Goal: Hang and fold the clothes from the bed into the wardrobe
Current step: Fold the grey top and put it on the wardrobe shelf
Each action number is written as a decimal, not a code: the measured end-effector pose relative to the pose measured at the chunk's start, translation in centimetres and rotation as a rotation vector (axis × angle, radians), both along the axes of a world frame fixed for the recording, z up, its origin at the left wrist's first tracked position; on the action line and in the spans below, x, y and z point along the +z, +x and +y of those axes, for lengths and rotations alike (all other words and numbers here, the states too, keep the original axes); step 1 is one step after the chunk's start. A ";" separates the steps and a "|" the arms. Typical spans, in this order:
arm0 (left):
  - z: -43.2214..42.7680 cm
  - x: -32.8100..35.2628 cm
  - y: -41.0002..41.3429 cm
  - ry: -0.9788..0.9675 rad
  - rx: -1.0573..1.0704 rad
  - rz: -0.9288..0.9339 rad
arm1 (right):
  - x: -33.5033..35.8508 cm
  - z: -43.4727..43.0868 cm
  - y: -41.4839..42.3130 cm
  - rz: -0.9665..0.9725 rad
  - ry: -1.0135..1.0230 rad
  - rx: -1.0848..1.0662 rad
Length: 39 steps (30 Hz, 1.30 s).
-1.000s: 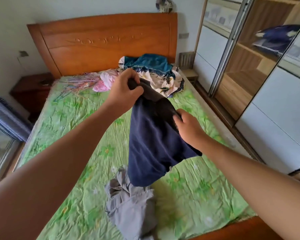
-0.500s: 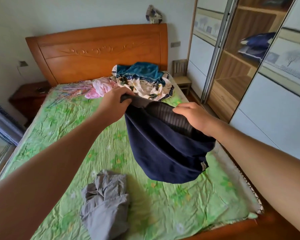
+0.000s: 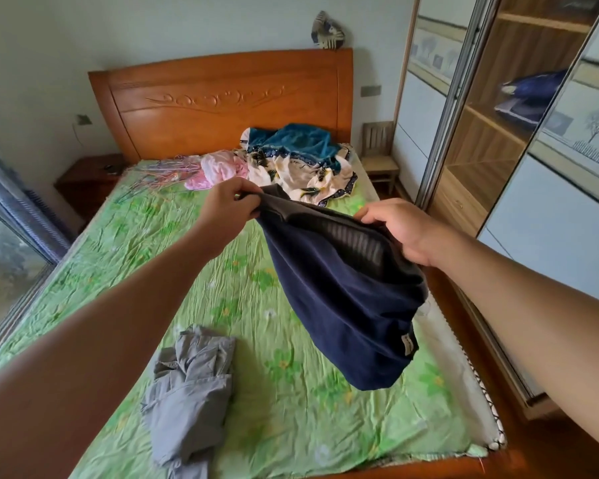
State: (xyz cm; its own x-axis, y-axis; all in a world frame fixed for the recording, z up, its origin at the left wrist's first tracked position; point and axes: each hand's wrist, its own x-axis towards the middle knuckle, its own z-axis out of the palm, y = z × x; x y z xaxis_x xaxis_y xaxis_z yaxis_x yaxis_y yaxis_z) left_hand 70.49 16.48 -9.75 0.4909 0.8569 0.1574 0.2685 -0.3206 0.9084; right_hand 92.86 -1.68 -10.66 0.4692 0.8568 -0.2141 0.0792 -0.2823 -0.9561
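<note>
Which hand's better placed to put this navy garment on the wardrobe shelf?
Probably the right hand: it grips the navy garment on the side nearest the open wardrobe. The left hand holds the far end, over the bed.

Soft daylight (window (image 3: 4,243) side), edges bowed; slight blur

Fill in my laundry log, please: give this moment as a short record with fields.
Held item: navy garment, hanging above the bed
Left hand: grips one end of its top edge
Right hand: grips the other end
Lying on bed: grey garment, pink garment, patterned cloth, hangers
Wardrobe: open, blue bundle on a shelf
</note>
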 end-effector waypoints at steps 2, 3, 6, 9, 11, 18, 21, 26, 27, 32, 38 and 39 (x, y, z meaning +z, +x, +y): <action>-0.6 0.0 0.1 -0.060 -0.009 -0.044 | -0.2 -0.1 0.5 0.026 0.014 0.065; -0.9 0.0 0.3 -0.083 -0.016 -0.069 | -0.3 -0.2 0.5 -0.001 0.003 0.104; -2.0 0.2 1.2 -0.121 -0.038 -0.131 | -1.2 -0.5 0.2 -0.167 -0.112 0.222; -2.9 0.9 2.2 -0.116 -0.083 -0.146 | -2.1 -0.4 -0.2 -0.292 -0.141 0.295; -3.1 1.4 2.5 -0.114 -0.104 -0.150 | -2.2 -0.3 -0.2 -0.347 -0.127 0.319; -0.2 1.0 1.4 -0.091 -0.085 -0.034 | -1.4 0.6 1.0 -0.757 -0.238 0.415; 0.8 0.3 1.0 -0.060 -0.097 0.049 | -2.5 1.6 0.9 -1.146 -0.393 0.471; 2.0 -0.5 0.2 0.100 -0.174 0.231 | -3.7 3.5 0.1 -1.095 -0.321 0.280; 2.3 -0.6 0.1 0.113 -0.169 0.231 | -3.8 3.9 0.1 -1.047 -0.306 0.240; 4.7 -1.5 -1.0 0.111 -0.155 0.213 | -3.8 5.9 -0.1 -0.887 -0.247 0.064; 6.2 -1.8 -1.0 -0.042 -0.165 0.066 | -3.7 8.6 -4.3 -0.801 -0.300 0.229; 6.2 -1.6 -0.8 -0.049 -0.184 0.036 | -3.7 9.2 -5.8 -0.707 -0.233 0.252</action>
State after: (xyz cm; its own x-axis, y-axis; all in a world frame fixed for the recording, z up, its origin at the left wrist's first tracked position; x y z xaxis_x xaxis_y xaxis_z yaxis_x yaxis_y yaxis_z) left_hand 69.64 22.70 -11.39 0.6445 0.7584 0.0971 0.2421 -0.3229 0.9150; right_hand 87.06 7.53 -14.35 0.3590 0.9250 -0.1241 0.7353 -0.3623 -0.5729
